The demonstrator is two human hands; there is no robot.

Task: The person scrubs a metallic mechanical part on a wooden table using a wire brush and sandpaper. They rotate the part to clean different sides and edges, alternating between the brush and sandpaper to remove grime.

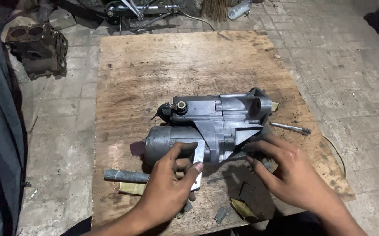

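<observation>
We work on a bare plywood board (154,65) laid on a paved floor (351,65), an old engine block (38,50) off to the left. The starter motor (211,126) lies mid-board. Left hand (172,183) pinches a small flat metal piece (198,157) against its housing; right hand (290,170) rests loose-fingered under the nose end. Risk: the round body rolls, and the small piece slips.

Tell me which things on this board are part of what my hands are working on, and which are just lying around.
In hand:
starter motor
left hand on its cylinder
right hand at its housing

Lying about:
metal rod
small brush
engine block on the floor
wooden board beneath
</observation>
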